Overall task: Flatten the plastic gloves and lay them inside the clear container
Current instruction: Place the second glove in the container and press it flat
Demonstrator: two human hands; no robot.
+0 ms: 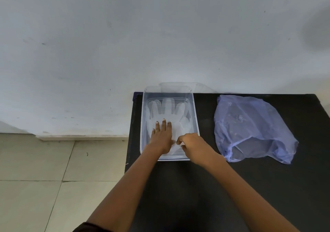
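Observation:
A clear rectangular container (195, 113) stands on the black table, against the wall. Inside it a see-through plastic glove (167, 109) lies flat, its fingers pointing toward the wall. My left hand (161, 136) rests palm down on the glove's palm area, fingers spread and straight. My right hand (192, 145) is at the container's near right corner, its thumb and fingers pinched on the glove's cuff edge.
A crumpled pale blue plastic bag (250, 128) lies on the black table (205, 187) to the right of the container. The table's left edge runs just left of the container, with tiled floor (44, 169) below. A white wall stands behind.

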